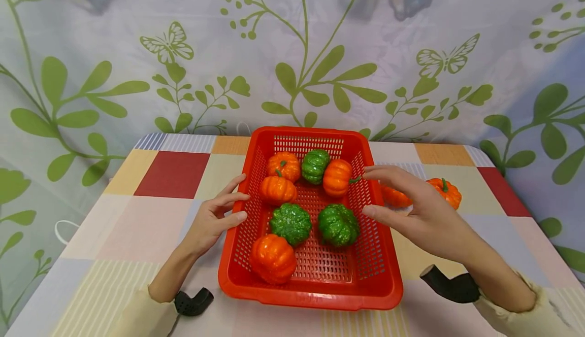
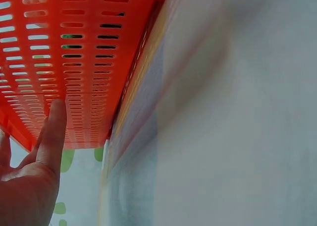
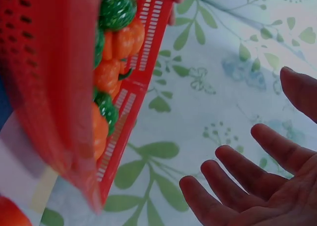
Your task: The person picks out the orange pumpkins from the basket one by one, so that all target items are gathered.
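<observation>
A red plastic basket with slotted walls sits on the table, holding several small orange pumpkins and three green ones. At its left side is my left hand, fingers extended to the rim. The left wrist view shows a finger lying along the slotted outer wall. My right hand hovers at the right rim with thumb and fingers spread, holding nothing. In the right wrist view its fingers stand apart from the basket.
Two more orange pumpkins lie on the table right of the basket, one partly behind my right hand, the other beyond it. A patchwork tablecloth covers the table. Behind hangs a leaf-patterned curtain.
</observation>
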The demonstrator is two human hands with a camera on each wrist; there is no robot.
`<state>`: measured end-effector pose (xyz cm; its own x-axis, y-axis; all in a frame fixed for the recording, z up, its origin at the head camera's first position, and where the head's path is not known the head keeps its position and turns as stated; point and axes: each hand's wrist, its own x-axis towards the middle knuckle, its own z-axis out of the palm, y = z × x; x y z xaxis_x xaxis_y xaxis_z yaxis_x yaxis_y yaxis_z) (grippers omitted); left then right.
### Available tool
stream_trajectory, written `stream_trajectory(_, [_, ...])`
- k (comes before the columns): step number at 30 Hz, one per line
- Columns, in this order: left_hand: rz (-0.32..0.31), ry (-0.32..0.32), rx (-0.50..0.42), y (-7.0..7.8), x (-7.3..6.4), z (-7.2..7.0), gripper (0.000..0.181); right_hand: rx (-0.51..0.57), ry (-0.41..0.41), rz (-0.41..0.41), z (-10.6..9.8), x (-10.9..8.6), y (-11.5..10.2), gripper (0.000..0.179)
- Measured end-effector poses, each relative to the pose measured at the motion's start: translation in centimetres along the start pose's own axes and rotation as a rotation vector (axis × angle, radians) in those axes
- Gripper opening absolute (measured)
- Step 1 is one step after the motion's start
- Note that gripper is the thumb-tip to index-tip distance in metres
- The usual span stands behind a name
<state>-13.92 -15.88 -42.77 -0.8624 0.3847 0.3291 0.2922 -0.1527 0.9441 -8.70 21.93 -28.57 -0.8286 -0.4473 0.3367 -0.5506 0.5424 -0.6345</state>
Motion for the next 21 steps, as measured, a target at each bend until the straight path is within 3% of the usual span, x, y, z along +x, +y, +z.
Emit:
stream_trajectory(7, [-0.013,-0.003,-0.002,0.0,0.0,0.0,0.034,-0.002,-0.072,-0.030,1.1,2.1,-0.5,0.045])
stream_trajectory(12, [-0.008,-0.003,0.002,0.0,0.0,-0.1,0.035,0.086,-0.119,-0.033,2.2,3.7,-0.9,0.041])
stream_trajectory(21, [-0.004,-0.005,-0.001,-0.1,0.0,0.0,0.035,0.094,-0.274,-0.144,5.1,5.3,-1.9,0.044])
